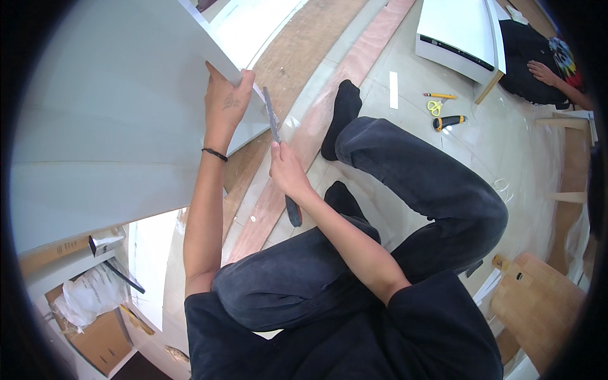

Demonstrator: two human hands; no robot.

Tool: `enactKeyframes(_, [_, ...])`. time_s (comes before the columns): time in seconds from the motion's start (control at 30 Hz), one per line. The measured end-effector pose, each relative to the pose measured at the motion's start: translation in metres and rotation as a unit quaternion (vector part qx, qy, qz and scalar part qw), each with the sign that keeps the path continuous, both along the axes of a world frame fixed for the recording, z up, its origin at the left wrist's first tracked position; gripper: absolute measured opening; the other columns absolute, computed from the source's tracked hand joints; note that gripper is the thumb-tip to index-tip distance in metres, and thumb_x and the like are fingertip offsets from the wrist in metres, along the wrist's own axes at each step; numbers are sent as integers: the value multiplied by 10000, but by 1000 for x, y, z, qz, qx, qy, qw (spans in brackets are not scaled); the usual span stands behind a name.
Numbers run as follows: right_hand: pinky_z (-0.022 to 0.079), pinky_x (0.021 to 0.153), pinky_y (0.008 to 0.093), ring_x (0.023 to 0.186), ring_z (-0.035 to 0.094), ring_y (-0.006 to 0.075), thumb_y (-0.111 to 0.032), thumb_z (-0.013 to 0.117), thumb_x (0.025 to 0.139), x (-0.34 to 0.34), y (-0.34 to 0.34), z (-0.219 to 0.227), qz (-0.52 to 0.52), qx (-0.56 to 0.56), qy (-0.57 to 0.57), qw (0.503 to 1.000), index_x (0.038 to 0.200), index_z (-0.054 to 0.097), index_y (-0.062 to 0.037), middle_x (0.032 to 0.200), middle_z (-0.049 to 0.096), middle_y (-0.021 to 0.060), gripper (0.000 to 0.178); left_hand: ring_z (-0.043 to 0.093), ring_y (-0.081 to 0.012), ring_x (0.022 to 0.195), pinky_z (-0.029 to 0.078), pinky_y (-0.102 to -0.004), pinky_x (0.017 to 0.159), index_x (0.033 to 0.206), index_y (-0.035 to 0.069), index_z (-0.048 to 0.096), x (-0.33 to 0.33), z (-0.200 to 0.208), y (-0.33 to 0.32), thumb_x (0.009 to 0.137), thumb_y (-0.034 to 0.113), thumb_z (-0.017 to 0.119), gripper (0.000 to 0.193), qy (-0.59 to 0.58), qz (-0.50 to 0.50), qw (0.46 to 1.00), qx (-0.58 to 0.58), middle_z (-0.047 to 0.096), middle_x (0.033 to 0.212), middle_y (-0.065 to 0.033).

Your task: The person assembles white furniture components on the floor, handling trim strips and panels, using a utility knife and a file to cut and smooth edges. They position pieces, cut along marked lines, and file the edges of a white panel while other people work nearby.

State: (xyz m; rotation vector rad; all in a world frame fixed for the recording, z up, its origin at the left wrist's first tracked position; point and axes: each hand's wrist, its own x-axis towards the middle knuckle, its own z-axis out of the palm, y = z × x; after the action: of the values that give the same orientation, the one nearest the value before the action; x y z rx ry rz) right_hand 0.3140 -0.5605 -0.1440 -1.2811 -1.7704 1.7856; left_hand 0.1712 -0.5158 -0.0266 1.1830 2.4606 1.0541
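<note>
A large white panel (120,120), perhaps a cabinet side, stands tilted at the left. My left hand (226,101) grips its edge, with the index finger stretched along the face and the thumb at the rim. In my right hand (290,168) is a file (272,115) with a long, narrow grey blade and a dark handle. Its blade points up and away, close beside the panel's edge; whether it touches the edge, I cannot tell. The dark handle end sticks out below the right fist.
On the tiled floor lie a white strip (393,90), a pencil (439,95), yellow scissors (435,107) and a utility knife (450,123). A white cabinet (453,28) stands far right, near another person's hand (543,73). Pinkish boards (278,202) run past my feet; a wooden stool (538,304) stands right.
</note>
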Motion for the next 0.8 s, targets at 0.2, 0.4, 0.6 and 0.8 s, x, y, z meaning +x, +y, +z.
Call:
enactKeyframes(0.2, [462, 683, 456, 633, 594, 328, -361, 294, 1032, -17, 17, -73, 6, -22, -40, 999, 974, 495, 32, 665, 548, 163, 445, 636, -420, 911, 510, -442, 811, 1300, -122, 347, 4, -4, -4, 849, 389, 621, 735, 23, 9, 999, 28, 605, 1064, -284])
enactKeyframes(0.4, [452, 637, 401, 617, 588, 248, -358, 310, 1020, 25, 1, -99, -114, -31, -21, 993, 1007, 528, 13, 677, 570, 131, 430, 578, -310, 1092, 451, -414, 932, 1351, -50, 431, 22, -23, -58, 884, 276, 587, 591, 499, -196, 844, -21, 582, 1176, -161])
enactKeyframes(0.6, [443, 617, 392, 610, 587, 229, -355, 321, 1017, 35, 4, -83, -151, -91, 9, 984, 1019, 538, -11, 643, 558, 120, 406, 401, -309, 1320, 206, -453, 1177, 1351, -32, 466, 26, -24, -49, 901, 189, 449, 502, 758, -323, 500, -268, 482, 1335, -159])
enactKeyframes(0.8, [453, 639, 427, 623, 613, 305, -336, 347, 1006, 38, 23, -61, -176, -57, 41, 982, 1019, 536, -9, 650, 579, 159, 378, 374, -349, 1338, 187, -491, 1185, 1337, -62, 464, 38, -72, -33, 918, 236, 416, 517, 754, -322, 429, -379, 462, 1361, -200])
